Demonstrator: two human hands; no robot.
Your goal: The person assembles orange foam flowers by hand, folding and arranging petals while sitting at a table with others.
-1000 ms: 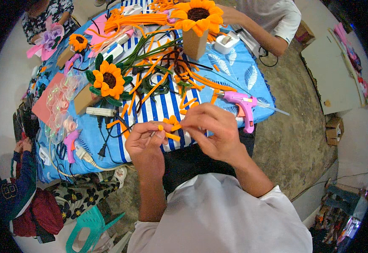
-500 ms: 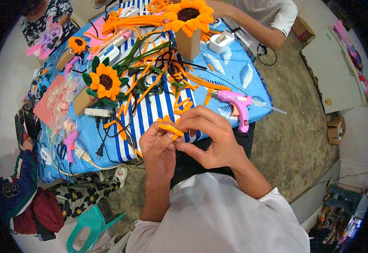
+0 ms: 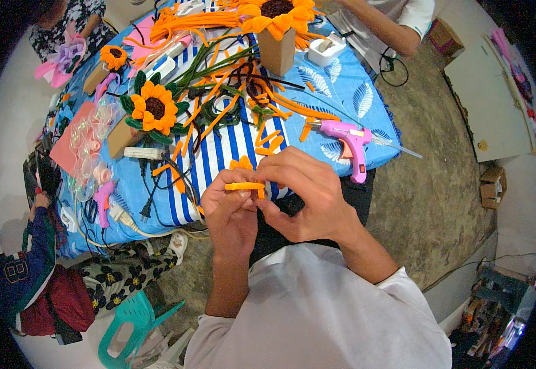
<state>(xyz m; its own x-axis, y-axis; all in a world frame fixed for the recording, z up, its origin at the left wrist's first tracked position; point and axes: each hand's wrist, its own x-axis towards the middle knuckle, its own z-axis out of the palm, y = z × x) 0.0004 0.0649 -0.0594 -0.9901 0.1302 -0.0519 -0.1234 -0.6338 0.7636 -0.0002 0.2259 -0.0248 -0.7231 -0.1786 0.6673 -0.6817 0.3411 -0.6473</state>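
While both hands meet just above the near edge of the surface (image 3: 354, 92), a short orange pipe-cleaner strip (image 3: 243, 186) is pinched between them. The left hand (image 3: 231, 212) closes its thumb and fingertips on the strip's left part; the right hand (image 3: 302, 190) curls over from the right, its fingers closed on the strip's right end, though the exact contact is hidden behind the knuckles. The strip lies level, its long axis running left to right across the person's front, so each hand has one end and neither is clearly nearer.

Just beyond the hands, a few loose orange petal pieces (image 3: 268, 142) lie on the blue-and-white striped cloth (image 3: 222, 150). To the right, near the right hand, a pink glue gun (image 3: 351, 144) rests on the cloth, its nozzle pointing left. Farther back on the left stands a finished orange sunflower with green leaves (image 3: 153, 107), and behind it a tangle of green and orange stems (image 3: 231, 80). A second person's arm (image 3: 382, 27) rests at the far side.
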